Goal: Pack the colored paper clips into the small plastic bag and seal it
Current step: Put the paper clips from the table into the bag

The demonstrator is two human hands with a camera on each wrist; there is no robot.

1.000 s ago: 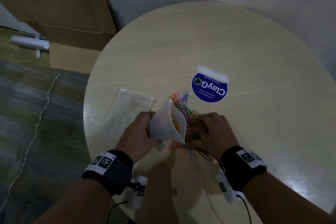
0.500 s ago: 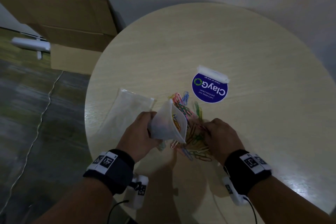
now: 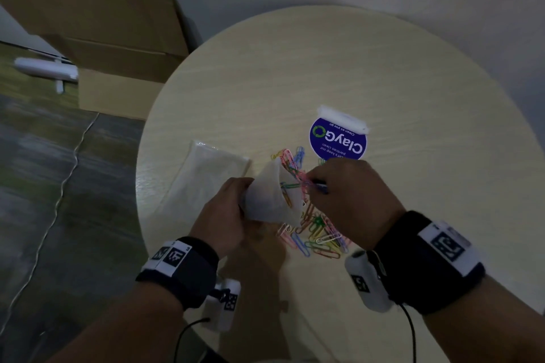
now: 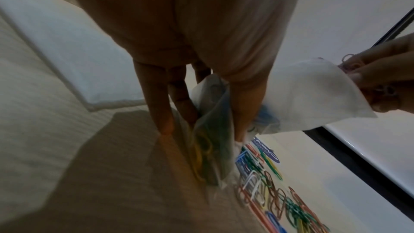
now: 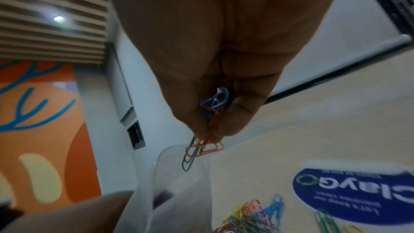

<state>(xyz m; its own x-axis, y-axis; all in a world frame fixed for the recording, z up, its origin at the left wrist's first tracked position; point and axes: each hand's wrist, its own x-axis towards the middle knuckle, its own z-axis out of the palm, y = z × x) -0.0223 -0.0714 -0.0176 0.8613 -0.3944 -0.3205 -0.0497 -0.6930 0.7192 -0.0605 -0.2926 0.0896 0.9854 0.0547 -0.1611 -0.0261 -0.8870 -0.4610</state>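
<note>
The round bench (image 3: 354, 68), pale wood-grain laminate, smooth and matte, fills the centre of the head view. At lower centre the left hand (image 3: 219, 215) grips the small plastic bag (image 3: 267, 197), a thin, cloudy, crinkling film, its fingers (image 4: 154, 95) curled round the lower body so the mouth gapes toward the right. The right hand (image 3: 351, 200) pinches a small bunch of clips (image 5: 201, 146) between thumb and fingertips, right at the bag's rim. To do this well, I judge the bunch should go deep past the rim before release, the mouth held wide, since springy wire loops snag on film and on each other. The loose paper clips (image 3: 317, 237), glossy coated wire in many colours, lie tangled on the bench just below the bag.
</note>
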